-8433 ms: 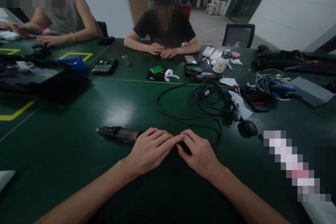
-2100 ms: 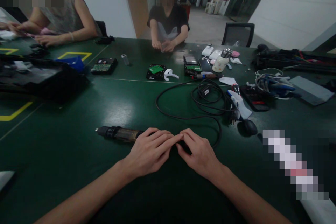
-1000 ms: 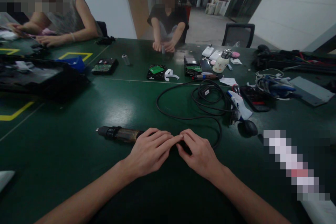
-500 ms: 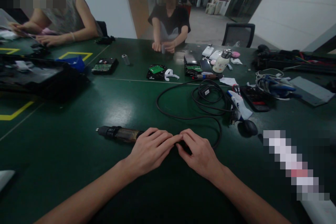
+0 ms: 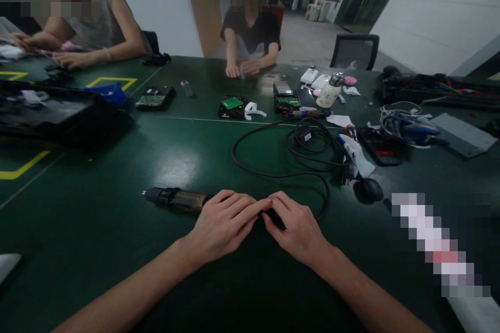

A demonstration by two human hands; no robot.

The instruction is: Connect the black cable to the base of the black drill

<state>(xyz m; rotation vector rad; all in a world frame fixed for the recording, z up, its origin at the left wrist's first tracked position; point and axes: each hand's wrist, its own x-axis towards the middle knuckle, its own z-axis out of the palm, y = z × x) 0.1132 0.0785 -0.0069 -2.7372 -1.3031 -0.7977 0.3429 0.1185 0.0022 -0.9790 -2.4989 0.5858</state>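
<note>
An electric screwdriver [image 5: 183, 200] lies across the green table, its bit tip pointing left. My left hand [image 5: 224, 221] is closed over its rear half, hiding that part. My right hand [image 5: 295, 226] is closed in a pinch at the tool's tail end, where a black cable [image 5: 327, 187] runs in. The fingertips of both hands meet there, and they hide the joint between cable and tool. Beyond my hands the cable loops loosely over the table towards the right.
Hard drives [image 5: 232, 105] with green boards stand along the far side, near a metal cylinder [image 5: 187, 88]. A black mouse [image 5: 370, 190] lies right of the cable. Black trays [image 5: 50, 114] fill the left. Two people sit across the table, one person's hands [image 5: 244, 68] resting on its edge.
</note>
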